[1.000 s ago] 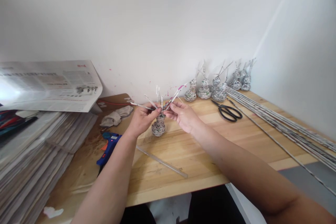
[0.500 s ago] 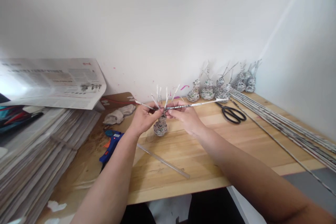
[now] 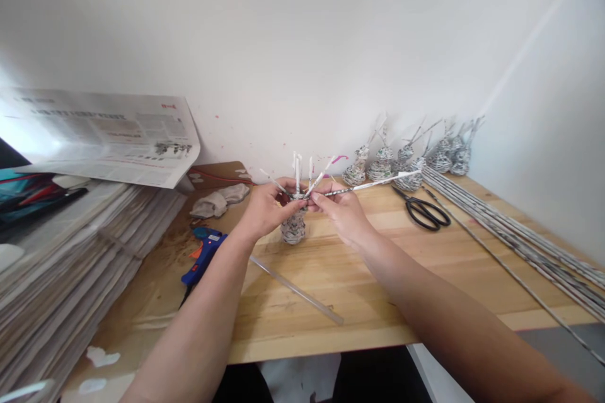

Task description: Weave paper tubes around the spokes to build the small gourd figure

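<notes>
A small woven newspaper piece (image 3: 293,229) stands on the wooden table, its base round and several white paper stakes (image 3: 311,170) fanning up from its top. My left hand (image 3: 274,206) is closed round the upper part of this piece, thumb at its front. My right hand (image 3: 336,201) pinches a rolled paper strip (image 3: 378,182) close to the woven top. The strip's long end points right, past my fingers. Parts of the weave lie hidden behind my fingers.
Several finished-looking woven pieces (image 3: 381,165) line the wall. Black scissors (image 3: 422,211) and long paper rolls (image 3: 510,227) lie right. A clear glue stick (image 3: 297,289), blue glue gun (image 3: 206,257), glove (image 3: 220,200) and stacked newspapers (image 3: 101,264) are nearer or left.
The view has shifted slightly, so most things appear a little further right. The stakes at the top of the woven piece stand at somewhat different angles. Both hands keep their hold.
</notes>
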### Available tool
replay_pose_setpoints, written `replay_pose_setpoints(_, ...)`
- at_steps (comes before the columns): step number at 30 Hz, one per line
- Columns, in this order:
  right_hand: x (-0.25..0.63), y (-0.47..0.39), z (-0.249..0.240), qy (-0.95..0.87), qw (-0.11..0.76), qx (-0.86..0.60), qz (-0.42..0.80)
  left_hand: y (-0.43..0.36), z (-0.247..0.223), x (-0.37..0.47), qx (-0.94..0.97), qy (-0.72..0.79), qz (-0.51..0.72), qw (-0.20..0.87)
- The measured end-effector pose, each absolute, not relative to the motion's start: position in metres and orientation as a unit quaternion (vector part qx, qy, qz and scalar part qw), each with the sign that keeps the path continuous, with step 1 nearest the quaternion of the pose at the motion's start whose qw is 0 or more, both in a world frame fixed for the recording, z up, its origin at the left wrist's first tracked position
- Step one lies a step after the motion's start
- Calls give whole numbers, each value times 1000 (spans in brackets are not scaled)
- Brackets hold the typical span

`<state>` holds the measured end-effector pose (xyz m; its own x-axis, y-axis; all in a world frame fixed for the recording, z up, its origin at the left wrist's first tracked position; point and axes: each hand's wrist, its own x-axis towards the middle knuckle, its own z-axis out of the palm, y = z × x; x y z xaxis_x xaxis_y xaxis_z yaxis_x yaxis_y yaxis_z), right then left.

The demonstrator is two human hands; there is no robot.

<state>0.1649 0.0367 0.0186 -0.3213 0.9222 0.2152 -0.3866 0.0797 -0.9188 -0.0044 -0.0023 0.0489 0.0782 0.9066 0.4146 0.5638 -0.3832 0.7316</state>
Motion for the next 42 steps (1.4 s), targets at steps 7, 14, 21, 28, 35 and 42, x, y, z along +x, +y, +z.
replay_pose_setpoints(7, 165, 39, 17, -541, 523, -273, 599, -2, 46, -1, 690, 518, 456, 218)
replay_pose_setpoints(14, 163, 32, 19, -557, 503, -270, 604, -7, 49, 7, 663, 570, 455, 170)
replay_pose_setpoints(21, 160, 30, 15, -565, 502, -281, 592, -13, 58, 7, 637, 586, 456, 209)
replay_pose_setpoints(28, 160, 23, 19, -581, 517, -286, 560, -10, 57, 3, 595, 557, 501, 291)
replay_pose_setpoints(35, 158, 21, 16, -579, 522, -284, 557, -4, 52, -1, 561, 518, 544, 347)
replay_pose_setpoints(42, 157, 22, 14, -583, 528, -287, 546, -5, 51, -2, 594, 514, 526, 327)
